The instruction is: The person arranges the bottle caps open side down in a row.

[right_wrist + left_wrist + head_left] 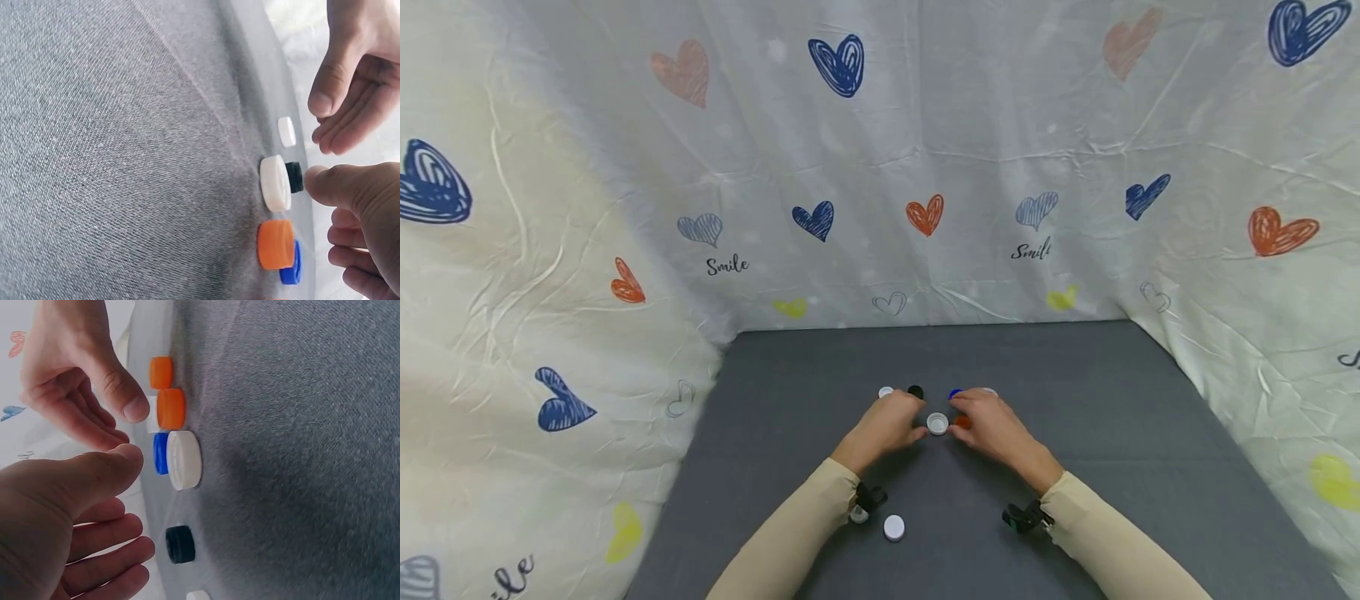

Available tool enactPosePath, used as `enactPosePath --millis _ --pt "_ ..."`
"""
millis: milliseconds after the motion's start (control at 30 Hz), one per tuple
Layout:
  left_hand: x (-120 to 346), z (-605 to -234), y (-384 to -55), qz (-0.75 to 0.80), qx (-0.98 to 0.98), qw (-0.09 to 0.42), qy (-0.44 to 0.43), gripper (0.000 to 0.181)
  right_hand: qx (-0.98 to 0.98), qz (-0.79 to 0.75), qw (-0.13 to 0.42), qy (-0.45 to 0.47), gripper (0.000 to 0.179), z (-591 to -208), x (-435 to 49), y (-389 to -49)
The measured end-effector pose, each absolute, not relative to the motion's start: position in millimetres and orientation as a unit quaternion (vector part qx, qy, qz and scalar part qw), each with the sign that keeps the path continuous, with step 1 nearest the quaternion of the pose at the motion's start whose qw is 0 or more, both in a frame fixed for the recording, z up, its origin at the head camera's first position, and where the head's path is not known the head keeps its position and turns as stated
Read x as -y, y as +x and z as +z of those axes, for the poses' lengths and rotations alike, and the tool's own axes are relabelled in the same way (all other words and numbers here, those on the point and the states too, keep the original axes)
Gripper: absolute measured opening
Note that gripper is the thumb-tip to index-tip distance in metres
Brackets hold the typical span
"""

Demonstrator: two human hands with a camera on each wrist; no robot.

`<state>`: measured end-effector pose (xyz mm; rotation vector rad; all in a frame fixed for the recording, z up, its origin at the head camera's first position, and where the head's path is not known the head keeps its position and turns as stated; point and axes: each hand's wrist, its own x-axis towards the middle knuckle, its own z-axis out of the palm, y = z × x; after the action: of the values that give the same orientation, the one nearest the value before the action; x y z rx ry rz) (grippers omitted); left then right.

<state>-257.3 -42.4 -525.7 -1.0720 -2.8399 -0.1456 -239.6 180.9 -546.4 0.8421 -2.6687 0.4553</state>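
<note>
A large white bottle cap [937, 424] lies hollow side up on the grey cloth between the two hands. My left hand [891, 421] hovers to its left, fingers loosely bent and holding nothing, near a black cap [915, 391] and a white cap [886, 392]. On the other side is my right hand [992, 423], also loosely bent and empty, close to an orange cap [962, 422] and a blue cap [955, 393]. Another white cap [991, 391] is partly hidden behind it. A second orange cap [160, 372] shows in the left wrist view.
Nearer the body lie a white cap [894, 527] and another pale cap [859, 514], partly covered by the left wrist's camera strap. A white curtain [917, 125] printed with hearts hangs behind and beside the grey table [1075, 375].
</note>
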Motion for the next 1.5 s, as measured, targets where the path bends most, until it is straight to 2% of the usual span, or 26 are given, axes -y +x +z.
enactPosePath --millis 267,500,800,1000,1300,1500 --pt "34.7 -534.2 -262.4 -0.035 0.936 0.054 -0.346 0.025 0.936 0.16 0.127 0.288 0.04 -553.1 -177.8 -243.9" --pt "29.8 -543.4 -262.5 -0.024 0.943 0.05 -0.329 0.025 0.932 0.157 0.133 0.299 0.034 -558.3 -174.5 -244.7" --pt "24.4 -550.4 -261.6 -0.001 0.948 0.075 -0.31 0.025 0.932 0.157 0.125 0.301 0.027 -566.6 -172.4 -246.2" --pt "22.4 -554.8 -262.2 0.008 0.948 0.086 -0.307 0.023 0.929 0.156 0.139 0.305 0.023 -570.8 -171.8 -245.4" --pt "27.0 -552.5 -260.3 -0.013 0.941 0.103 -0.322 0.016 0.918 0.189 0.158 0.309 0.023 -565.8 -173.8 -241.1" --pt "34.1 -548.1 -258.2 -0.036 0.932 0.135 -0.334 0.017 0.911 0.212 0.175 0.306 0.035 -559.0 -175.4 -238.9"
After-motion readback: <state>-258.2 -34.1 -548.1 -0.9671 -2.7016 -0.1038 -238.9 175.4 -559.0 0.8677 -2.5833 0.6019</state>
